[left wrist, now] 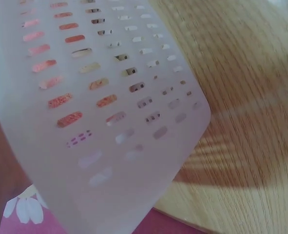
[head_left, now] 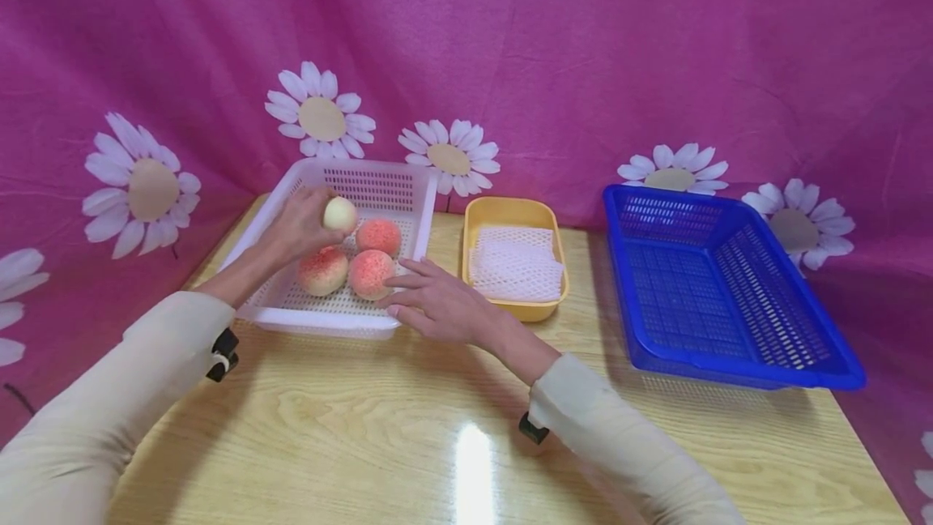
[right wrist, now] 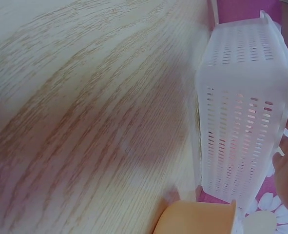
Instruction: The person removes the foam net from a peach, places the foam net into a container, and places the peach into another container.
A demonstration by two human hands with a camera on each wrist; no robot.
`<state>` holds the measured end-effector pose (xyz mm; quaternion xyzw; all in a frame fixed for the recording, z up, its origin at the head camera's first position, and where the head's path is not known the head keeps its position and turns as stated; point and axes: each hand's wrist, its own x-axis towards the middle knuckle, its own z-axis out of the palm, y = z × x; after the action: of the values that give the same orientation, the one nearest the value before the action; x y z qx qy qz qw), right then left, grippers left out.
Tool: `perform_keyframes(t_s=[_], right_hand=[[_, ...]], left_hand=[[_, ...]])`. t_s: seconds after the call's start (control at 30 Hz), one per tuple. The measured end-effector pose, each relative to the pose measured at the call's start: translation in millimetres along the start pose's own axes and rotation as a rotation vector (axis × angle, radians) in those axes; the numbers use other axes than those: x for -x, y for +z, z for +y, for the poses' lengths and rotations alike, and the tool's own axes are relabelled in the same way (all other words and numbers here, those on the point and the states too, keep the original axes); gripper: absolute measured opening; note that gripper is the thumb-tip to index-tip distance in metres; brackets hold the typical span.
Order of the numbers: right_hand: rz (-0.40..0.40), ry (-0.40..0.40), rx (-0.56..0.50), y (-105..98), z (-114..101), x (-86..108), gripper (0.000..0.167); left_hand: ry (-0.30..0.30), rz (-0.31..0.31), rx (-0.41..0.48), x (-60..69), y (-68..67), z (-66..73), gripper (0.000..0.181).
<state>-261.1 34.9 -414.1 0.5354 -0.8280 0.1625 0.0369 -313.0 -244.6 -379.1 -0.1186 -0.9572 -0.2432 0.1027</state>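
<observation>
My left hand (head_left: 302,221) reaches into the white basket (head_left: 335,322) at the left and grips a pale yellow peach (head_left: 339,215) between fingers and thumb. Three red-flushed peaches lie below it in the basket: one at the back (head_left: 379,236), one at the front left (head_left: 323,271) and one at the front right (head_left: 372,274). Fingers loosely extended, my right hand (head_left: 440,302) reaches over the basket's right front rim, close by the front right peach; whether it touches that peach I cannot tell. Only the basket's outer wall (left wrist: 109,122) fills the left wrist view.
A yellow tub (head_left: 517,310) holding white foam net sleeves (head_left: 516,262) stands right of the white basket. Farther right is a blue basket (head_left: 700,306). All stand on a wooden table (head_left: 350,428) before a magenta cloth (head_left: 539,63) printed with daisies.
</observation>
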Motion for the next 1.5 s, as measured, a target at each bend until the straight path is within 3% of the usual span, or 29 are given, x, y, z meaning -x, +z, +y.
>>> perform_keyframes(t_s=[0.2, 0.7, 1.23, 1.5], right_hand=[[-0.012, 0.007, 0.006, 1.0, -1.0, -1.0, 0.034], [0.016, -0.015, -0.009, 1.6, -0.9, -0.5, 0.034], [0.029, -0.016, -0.001, 1.6, -0.4, 0.2, 0.033], [0.026, -0.003, 0.01, 2.2, -0.5, 0.7, 0.034]], left_hand=[[-0.017, -0.014, -0.015, -2.4, 1.9, -7.7, 0.051], [-0.021, -0.147, -0.07, -8.2, 6.4, -13.5, 0.057], [-0.025, -0.179, -0.068, -12.3, 11.1, -13.0, 0.055], [-0.066, -0.211, -0.089, -12.4, 13.8, -14.1, 0.061]])
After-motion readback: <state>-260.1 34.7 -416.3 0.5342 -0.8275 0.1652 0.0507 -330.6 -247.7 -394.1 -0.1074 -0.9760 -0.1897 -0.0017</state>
